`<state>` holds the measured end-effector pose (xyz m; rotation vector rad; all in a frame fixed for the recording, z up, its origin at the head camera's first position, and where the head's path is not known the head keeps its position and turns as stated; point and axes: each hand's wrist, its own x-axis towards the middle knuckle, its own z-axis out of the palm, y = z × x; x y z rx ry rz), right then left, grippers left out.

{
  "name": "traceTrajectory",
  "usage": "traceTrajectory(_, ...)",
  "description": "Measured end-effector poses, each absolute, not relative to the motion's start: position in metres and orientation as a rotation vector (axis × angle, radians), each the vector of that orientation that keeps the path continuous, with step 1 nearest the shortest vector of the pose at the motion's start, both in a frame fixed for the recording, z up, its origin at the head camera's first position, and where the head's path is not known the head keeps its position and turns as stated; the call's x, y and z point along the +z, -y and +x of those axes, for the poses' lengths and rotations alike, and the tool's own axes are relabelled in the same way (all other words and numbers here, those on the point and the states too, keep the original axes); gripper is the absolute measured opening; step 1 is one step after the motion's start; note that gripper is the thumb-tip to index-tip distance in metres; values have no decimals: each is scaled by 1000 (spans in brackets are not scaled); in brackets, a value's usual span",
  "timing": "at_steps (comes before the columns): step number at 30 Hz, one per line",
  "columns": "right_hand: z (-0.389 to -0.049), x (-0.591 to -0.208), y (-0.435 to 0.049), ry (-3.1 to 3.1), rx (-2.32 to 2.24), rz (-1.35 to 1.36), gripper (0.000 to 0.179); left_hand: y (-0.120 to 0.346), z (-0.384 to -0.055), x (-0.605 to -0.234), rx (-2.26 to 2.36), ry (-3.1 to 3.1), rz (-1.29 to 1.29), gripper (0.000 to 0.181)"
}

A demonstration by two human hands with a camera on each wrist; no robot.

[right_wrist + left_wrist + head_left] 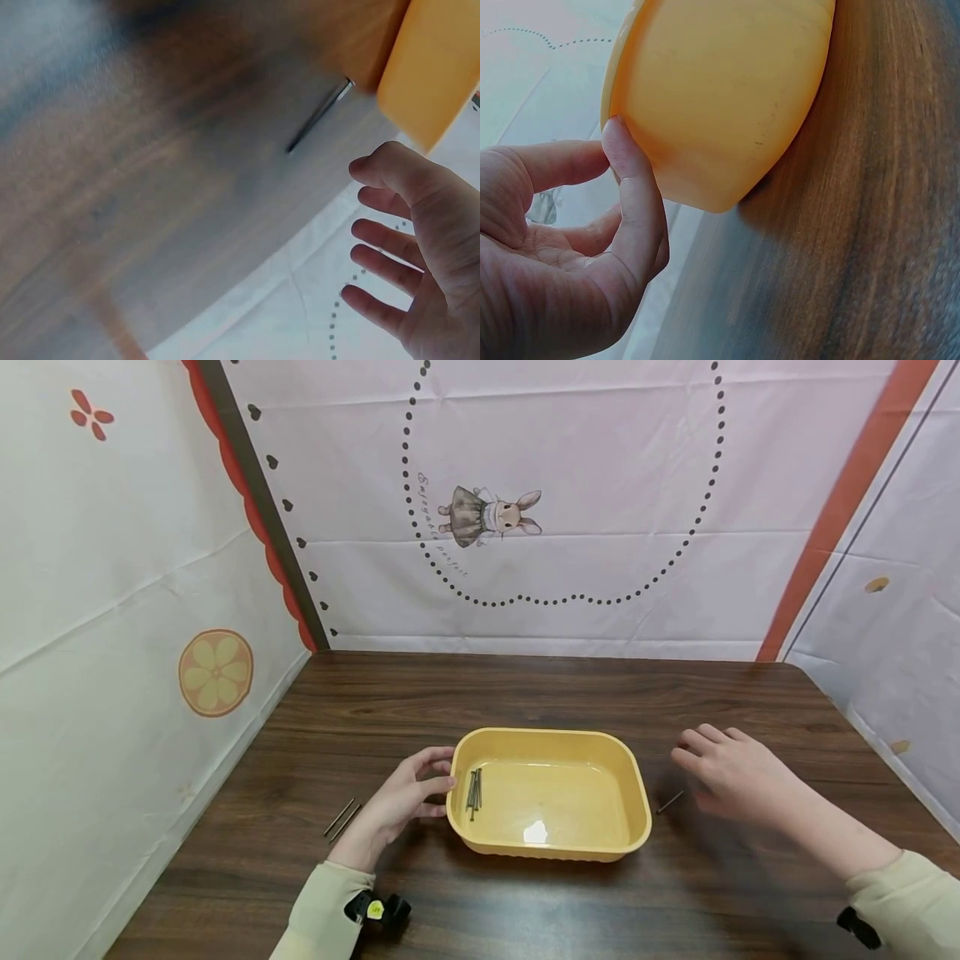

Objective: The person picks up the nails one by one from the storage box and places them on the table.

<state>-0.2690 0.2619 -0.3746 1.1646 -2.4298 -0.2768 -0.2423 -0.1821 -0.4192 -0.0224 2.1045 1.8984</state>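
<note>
A yellow plastic basin (551, 852) stands on the table, with several nails (474, 793) lying together at its left end. My left hand (405, 797) is at the basin's left end. In the left wrist view, the thumb and a finger of that hand (577, 247) hold the basin rim (609, 97). Off the basin's right side, my right hand (727, 772) is raised over the table, fingers loosely bent and nothing in them. A single nail (670, 802) lies between it and the basin; the right wrist view shows this nail (319, 116) apart from the fingers.
Two more nails (339, 817) lie on the dark wooden table (525, 914) beside my left wrist. Printed white cloth (600, 460) hangs behind the table and along both sides. Each wrist wears a dark strap.
</note>
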Motion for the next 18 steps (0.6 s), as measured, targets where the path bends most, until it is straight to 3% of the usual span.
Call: traceTrajectory(18, -283, -343, -260, 2351, -296, 1159, 55, 182, -244, -420, 1902, -2105, -13, 49)
